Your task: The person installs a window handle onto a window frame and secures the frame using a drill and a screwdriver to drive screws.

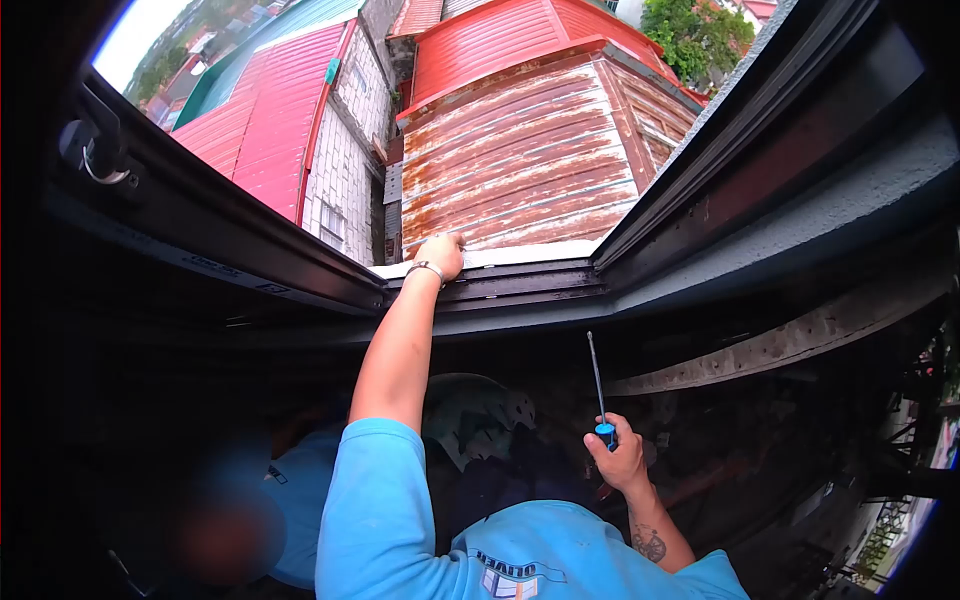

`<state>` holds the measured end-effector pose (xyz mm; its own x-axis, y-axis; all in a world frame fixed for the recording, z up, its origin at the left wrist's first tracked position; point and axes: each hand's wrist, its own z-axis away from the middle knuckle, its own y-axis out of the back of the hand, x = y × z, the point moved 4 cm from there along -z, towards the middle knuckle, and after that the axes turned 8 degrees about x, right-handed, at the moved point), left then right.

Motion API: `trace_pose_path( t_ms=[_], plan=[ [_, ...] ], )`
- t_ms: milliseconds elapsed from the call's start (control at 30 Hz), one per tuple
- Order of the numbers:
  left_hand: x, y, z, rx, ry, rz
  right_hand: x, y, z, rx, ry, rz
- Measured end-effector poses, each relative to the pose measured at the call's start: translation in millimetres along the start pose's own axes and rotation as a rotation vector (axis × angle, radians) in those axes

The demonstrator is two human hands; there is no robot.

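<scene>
Pointing upward, the screwdriver (598, 385) sat in the closed right hand (619, 460), below the window frame (525, 287); the left hand (441, 256) lay part-curled over the frame's outer edge; whether it gripped anything was hidden.

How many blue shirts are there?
2: the wearer's bright blue short-sleeved shirt, bottom centre, and a co-worker's blue shirt, lower left. Darkness may hide more.
</scene>
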<state>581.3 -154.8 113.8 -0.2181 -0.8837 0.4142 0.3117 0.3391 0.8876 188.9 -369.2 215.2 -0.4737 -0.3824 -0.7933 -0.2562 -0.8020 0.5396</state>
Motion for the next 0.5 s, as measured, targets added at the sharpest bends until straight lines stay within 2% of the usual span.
trace_pose_path(
  t_ms=[33,67,133,200,267,300,367,433,500],
  plan=[
    [-12.0,-2.7,-2.9,0.115,0.070,0.339,-1.0,2.5,-1.6,0.012,0.013,0.003],
    [-15.1,-0.7,3.2,0.148,0.119,0.920,-1.7,3.1,-4.1,0.023,0.036,-0.007],
    [15.1,32.8,60.7,0.156,0.207,1.569,-4.4,2.8,-8.8,0.025,0.034,-0.025],
    [27.8,41.3,110.7,0.026,0.010,2.062,-15.6,-0.2,-13.5,0.031,0.090,-0.013],
    [28.8,43.7,161.2,-0.003,-0.035,2.340,-33.9,-5.6,-17.6,-0.032,0.104,0.002],
    [23.0,41.6,182.6,0.010,0.013,2.456,-41.5,-10.1,-16.5,-0.081,0.096,0.028],
    [5.9,40.5,222.8,0.087,0.035,2.601,-58.5,-22.9,-15.6,-0.112,0.202,0.011],
    [-19.5,36.2,258.9,0.208,0.047,2.577,-72.2,-37.8,-14.4,-0.193,0.266,0.013],
    [-50.2,28.2,297.1,0.346,0.155,2.600,-92.6,-54.1,-4.8,-0.263,0.370,0.030]
  ],
)
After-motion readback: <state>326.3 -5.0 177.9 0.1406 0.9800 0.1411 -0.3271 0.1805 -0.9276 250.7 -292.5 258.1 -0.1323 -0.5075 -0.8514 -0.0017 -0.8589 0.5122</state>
